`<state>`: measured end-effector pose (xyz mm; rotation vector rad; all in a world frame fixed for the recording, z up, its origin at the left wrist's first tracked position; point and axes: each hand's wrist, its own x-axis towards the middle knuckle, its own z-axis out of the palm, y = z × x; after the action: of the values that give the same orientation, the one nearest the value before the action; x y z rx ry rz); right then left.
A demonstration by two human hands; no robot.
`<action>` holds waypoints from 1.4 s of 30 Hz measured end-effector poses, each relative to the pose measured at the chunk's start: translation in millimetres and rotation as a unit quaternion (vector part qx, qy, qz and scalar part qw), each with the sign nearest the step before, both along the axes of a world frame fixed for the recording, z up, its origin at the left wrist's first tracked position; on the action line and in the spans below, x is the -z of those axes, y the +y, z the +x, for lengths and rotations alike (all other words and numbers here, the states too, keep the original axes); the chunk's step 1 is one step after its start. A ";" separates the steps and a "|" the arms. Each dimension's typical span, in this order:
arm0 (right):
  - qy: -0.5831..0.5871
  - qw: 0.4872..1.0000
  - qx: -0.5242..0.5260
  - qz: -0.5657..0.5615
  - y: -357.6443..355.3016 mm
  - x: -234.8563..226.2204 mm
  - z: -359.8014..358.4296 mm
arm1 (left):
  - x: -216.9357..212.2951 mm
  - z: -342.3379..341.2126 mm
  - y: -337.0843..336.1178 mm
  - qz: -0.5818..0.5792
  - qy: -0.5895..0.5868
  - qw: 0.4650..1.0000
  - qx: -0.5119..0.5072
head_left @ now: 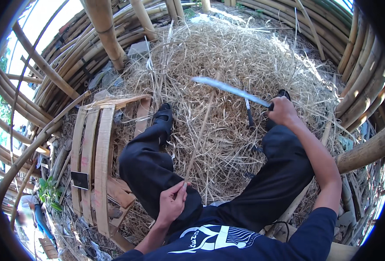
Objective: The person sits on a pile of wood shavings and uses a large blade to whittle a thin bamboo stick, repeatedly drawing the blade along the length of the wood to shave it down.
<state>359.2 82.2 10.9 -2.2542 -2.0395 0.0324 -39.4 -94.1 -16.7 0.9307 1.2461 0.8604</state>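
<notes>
My right hand [284,112] is closed round the dark handle of a machete [231,90], near my right knee. Its long, pale blade points left and is slightly smeared by motion. On my left thigh, my left hand [173,202] pinches the near end of a thin bamboo strip [202,130]. The strip slants away to the upper right, and its far part passes by the blade; whether they touch I cannot tell. A small knife with a black handle [250,117] lies on the pile of bamboo shavings [201,56] between my feet.
To my left stands a wooden slatted crate [104,161] with a phone-like dark rectangle [80,180] on it. Thick bamboo poles [105,32] rise at the far left, and stacked bamboo [366,82] lines the right. A person [40,217] is at the lower left.
</notes>
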 end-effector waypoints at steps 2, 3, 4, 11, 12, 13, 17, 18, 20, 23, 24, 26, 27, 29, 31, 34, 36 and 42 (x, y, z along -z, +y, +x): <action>0.022 0.997 -0.072 0.015 -2.7 2.0 4.6 | -0.8 -2.4 -2.8 -0.011 -0.006 1.000 0.005; -0.001 0.995 -0.095 -0.026 -6.2 -11.8 0.7 | 4.0 -4.4 -6.7 0.008 0.005 1.000 0.019; -0.024 0.990 -0.118 -0.067 -6.7 -19.9 -2.1 | 5.1 -5.9 -9.3 0.027 0.016 0.999 0.031; -0.007 0.999 0.025 -0.022 -1.7 4.4 14.1 | 8.9 -5.2 -4.0 0.032 0.040 0.998 0.030; -0.006 0.999 0.025 -0.025 -5.2 -1.8 8.7 | 7.7 -4.5 -4.7 0.036 0.046 0.998 0.028; -0.014 0.998 -0.029 -0.052 -6.5 -14.2 0.4 | 4.4 -4.3 -3.6 0.029 0.034 0.999 0.023; -0.006 0.999 0.023 -0.036 5.5 -10.3 31.7 | 2.8 -6.1 -10.0 0.021 0.028 0.999 0.027; -0.003 0.993 0.113 -0.022 14.0 -13.3 35.6 | 4.6 -4.1 -7.3 0.024 0.028 0.999 0.027; -0.026 0.994 0.108 0.003 5.3 -8.0 30.8 | 9.8 -1.3 -3.7 0.052 0.038 0.997 0.039; 0.018 0.999 -0.022 -0.022 -1.7 -1.1 10.0 | 7.9 -3.1 -9.3 0.039 0.041 0.998 0.029; 0.020 0.999 -0.022 -0.022 -0.8 -5.6 7.3 | 4.6 -5.5 -7.5 0.020 0.025 0.999 0.020; -0.022 0.994 -0.090 -0.055 1.0 -18.5 3.2 | 4.5 -7.4 -7.2 0.028 0.031 0.999 0.022; -0.041 0.999 -0.013 0.014 6.0 -2.1 27.3 | 2.9 -6.7 -7.9 0.019 0.020 0.999 0.028; -0.005 0.993 0.116 0.007 12.4 0.5 48.3 | -0.2 -6.9 -10.8 0.000 0.012 1.000 0.024; 0.072 0.965 0.252 0.019 14.4 -1.6 53.5 | 6.1 -9.0 -9.0 0.018 0.014 1.000 0.017; 0.152 0.968 0.198 0.036 -7.1 -6.5 27.9 | 9.6 -9.0 -4.3 0.030 0.018 0.999 0.013; 0.150 0.970 0.190 0.005 -7.7 -14.2 18.5 | 7.1 -7.5 -1.6 0.029 0.026 0.999 0.022; 0.134 0.981 0.140 -0.011 -2.7 -2.4 12.1 | 10.3 -4.8 0.5 0.016 -0.005 0.999 0.051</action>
<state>371.4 79.5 13.4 -2.3776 -1.5848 0.3171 -44.2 -93.6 -27.0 1.0048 1.1694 0.8054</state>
